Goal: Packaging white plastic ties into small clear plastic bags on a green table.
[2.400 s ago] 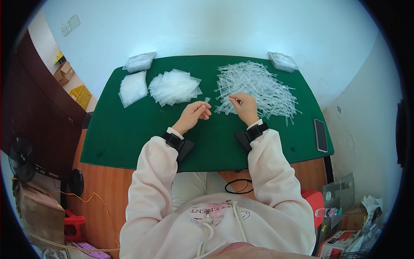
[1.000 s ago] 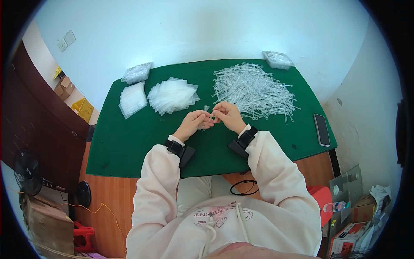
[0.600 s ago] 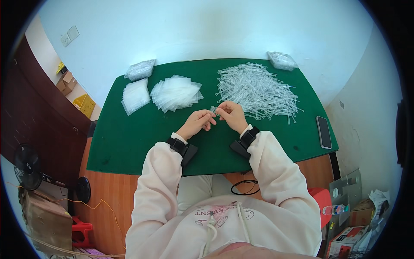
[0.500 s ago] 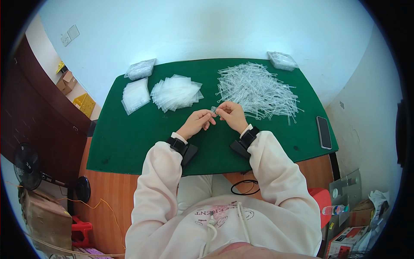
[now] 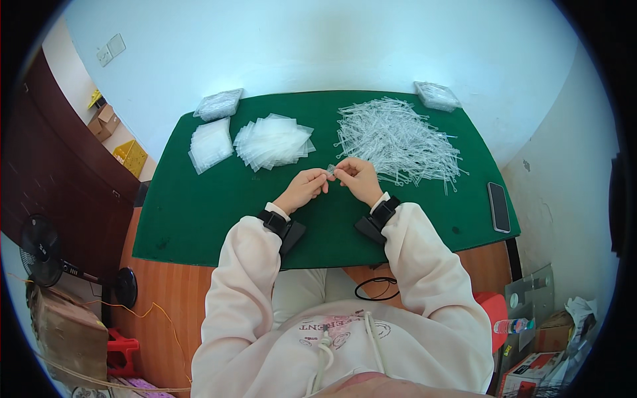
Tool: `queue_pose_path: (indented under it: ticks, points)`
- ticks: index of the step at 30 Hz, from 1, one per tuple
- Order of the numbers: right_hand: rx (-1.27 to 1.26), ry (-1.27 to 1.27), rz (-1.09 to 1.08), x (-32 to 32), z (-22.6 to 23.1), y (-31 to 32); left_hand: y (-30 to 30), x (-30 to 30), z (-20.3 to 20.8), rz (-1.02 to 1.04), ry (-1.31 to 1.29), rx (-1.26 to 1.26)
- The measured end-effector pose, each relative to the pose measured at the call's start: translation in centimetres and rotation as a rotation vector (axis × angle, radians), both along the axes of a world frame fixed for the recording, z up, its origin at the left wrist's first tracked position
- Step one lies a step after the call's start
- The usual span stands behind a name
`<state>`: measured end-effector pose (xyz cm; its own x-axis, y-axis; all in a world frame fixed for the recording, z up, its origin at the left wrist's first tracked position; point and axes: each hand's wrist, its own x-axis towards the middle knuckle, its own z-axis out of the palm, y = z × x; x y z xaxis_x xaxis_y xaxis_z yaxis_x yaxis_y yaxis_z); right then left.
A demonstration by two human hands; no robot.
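My left hand and my right hand meet above the middle of the green table. Together their fingertips pinch a small clear plastic piece. Which hand carries most of it I cannot tell. A big heap of thin clear plastic sticks lies just behind my right hand. A fanned pile of small clear bags lies behind my left hand.
A second stack of clear bags lies at the far left, with a wrapped pack behind it and another pack at the far right corner. A dark phone rests near the right edge. A fan stands on the floor at left.
My right hand drew back from the heap of sticks toward the table's middle and joined my left hand. Both now hold the small clear piece closer to me.
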<state>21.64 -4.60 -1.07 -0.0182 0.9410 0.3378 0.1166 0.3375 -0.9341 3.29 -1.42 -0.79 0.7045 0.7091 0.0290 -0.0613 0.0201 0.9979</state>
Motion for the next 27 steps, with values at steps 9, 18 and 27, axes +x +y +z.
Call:
queue_pose_path:
  ticks: [9, 18, 27]
  points:
    - [0.002, -0.03, -0.022, 0.0, -0.2, 0.1, 0.0, -0.1, 0.2, 0.015, 0.01, 0.011]
    - [0.296, -0.749, -0.408, 4.0, 0.6, 0.8, 0.6, -0.3, -0.1, 0.158, -0.049, -0.019]
    - [0.455, -0.945, -0.256, 4.2, -0.4, 1.0, 0.9, -0.3, -0.5, 0.251, -0.093, 0.009]
